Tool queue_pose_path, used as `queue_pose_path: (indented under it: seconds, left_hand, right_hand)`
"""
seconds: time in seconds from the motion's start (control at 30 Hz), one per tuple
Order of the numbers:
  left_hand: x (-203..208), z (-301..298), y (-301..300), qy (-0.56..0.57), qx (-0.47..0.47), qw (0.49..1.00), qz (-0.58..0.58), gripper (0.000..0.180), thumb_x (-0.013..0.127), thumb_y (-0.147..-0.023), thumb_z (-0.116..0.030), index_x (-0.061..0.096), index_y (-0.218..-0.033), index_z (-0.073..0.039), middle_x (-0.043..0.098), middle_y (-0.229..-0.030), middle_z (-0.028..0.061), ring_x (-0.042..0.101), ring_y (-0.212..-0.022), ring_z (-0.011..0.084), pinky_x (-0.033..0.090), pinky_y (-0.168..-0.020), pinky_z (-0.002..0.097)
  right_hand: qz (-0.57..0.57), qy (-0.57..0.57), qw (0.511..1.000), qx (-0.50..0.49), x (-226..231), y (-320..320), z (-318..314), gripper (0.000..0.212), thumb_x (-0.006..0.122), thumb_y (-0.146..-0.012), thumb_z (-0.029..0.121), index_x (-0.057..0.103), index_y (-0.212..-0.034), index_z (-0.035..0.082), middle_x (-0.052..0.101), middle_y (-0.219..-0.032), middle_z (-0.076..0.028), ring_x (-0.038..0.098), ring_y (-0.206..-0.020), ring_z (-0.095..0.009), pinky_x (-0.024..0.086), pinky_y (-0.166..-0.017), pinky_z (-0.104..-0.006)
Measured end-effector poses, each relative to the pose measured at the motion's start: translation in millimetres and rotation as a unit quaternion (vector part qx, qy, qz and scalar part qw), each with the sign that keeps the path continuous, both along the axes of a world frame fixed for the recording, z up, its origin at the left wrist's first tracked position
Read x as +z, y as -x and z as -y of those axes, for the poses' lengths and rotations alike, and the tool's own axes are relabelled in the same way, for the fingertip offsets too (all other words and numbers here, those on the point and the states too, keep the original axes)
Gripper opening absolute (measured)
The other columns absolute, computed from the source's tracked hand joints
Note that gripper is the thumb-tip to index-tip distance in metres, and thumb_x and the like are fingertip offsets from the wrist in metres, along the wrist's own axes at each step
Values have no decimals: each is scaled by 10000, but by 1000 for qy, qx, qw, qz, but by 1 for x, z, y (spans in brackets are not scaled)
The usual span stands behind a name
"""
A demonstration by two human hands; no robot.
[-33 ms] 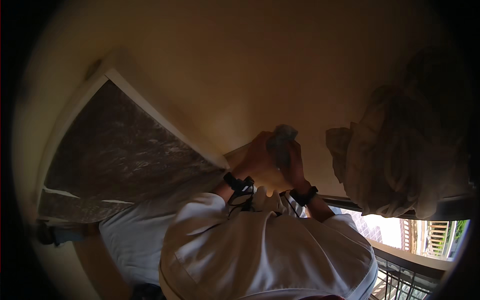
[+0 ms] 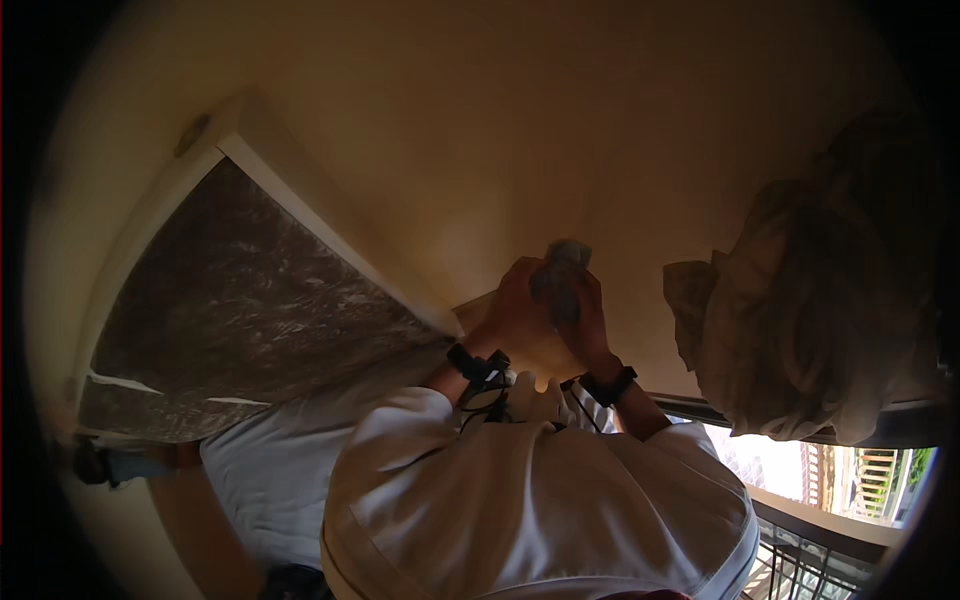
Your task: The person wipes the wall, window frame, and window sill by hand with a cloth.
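Note:
A crumpled grey-blue cloth-like bundle (image 2: 562,285) is held between my two hands, in front of a pale wall. My left hand (image 2: 512,303) closes on its left side, with a black band and cords at the wrist. From the right, my right hand (image 2: 588,328) wraps its fingers round the same bundle and wears a dark wristband. Dim light hides the bundle's exact kind and some of the fingertips.
A dark brown marbled surface (image 2: 240,290) with a pale border fills the left. Below it are another person's light garment (image 2: 275,490) and arm (image 2: 195,520). Bunched beige fabric (image 2: 800,320) hangs at right, above a bright window opening (image 2: 830,470) with a black grille (image 2: 810,550).
The bundle and both hands sit slightly higher in the picture, and the bundle's shape differs a little. The view has shifted slightly; both hands keep their grip.

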State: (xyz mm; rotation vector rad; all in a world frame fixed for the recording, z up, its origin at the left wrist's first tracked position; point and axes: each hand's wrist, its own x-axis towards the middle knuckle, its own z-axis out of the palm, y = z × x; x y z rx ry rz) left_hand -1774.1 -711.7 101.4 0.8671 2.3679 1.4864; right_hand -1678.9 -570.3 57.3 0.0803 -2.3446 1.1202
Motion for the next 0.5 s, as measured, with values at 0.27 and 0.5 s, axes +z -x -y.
queue_pose_path:
  seconds: [0.27,0.5]
  left_hand:
    - [41,60,75,-181,112,977,-26,448,618,-803,87,518,-1226,-21,495,-1192,105,546,-1123,227,547,-883,337]
    - [80,71,149,-175,208,932,-241,554,695,-750,64,501,-1261,-28,490,-1213,142,533,-1108,259,494,-884,345]
  right_hand:
    - [-45,77,993,81,73,148,68,755,681,-704,-59,392,-1390,68,397,-1382,-170,475,-1222,-363,485,-932,-390]
    - [-160,21,980,117,110,251,80,740,682,-626,-94,512,-1315,118,444,-1357,-140,487,-1197,-355,489,-916,-399]
